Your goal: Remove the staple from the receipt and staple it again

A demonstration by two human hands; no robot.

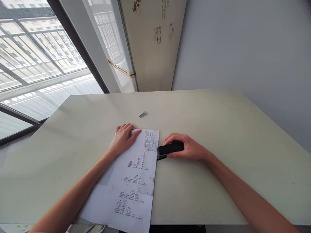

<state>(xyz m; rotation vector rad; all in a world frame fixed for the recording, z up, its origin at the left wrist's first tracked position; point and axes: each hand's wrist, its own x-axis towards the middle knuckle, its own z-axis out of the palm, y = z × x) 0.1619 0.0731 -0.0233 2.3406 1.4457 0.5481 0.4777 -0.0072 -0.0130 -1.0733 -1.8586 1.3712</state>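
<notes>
Black stapler [171, 148] at paper's [136, 181] right edge; open tabletop [218, 123] beyond

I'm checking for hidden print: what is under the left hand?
The far end of the printed paper is under the left hand; whatever the palm covers can't be seen.

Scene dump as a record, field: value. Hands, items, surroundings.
left hand: open, pressing on upper left of printed sheets
right hand: gripping black stapler
stapler position: front end at sheets' right edge; overlap unclear
loose items: small grey metal strips beyond sheets
surface: pale table
background: window at left, grey wall at right
</notes>
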